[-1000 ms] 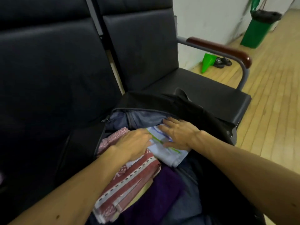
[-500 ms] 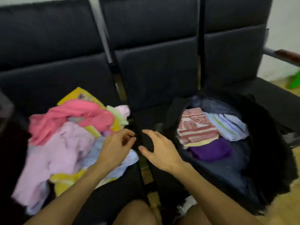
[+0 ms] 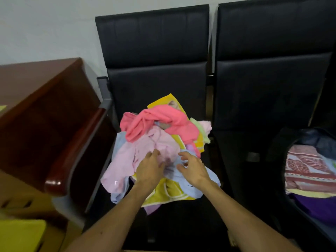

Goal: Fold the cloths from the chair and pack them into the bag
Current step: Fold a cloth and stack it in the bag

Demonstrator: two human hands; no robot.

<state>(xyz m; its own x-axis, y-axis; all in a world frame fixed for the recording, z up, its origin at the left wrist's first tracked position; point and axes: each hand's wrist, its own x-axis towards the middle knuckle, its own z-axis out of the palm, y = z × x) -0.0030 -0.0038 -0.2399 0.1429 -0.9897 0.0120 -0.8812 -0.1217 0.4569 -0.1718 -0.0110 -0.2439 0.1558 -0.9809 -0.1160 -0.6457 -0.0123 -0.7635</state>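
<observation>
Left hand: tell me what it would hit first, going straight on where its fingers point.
The left hand would most likely meet the crumpled pale pink cloth just ahead of it first. Its fingers may already be touching it, as depth is unclear.

i get dim, even indoor light, a glare spot on the armrest (image 3: 52, 182), motion blur and bowed edges.
</observation>
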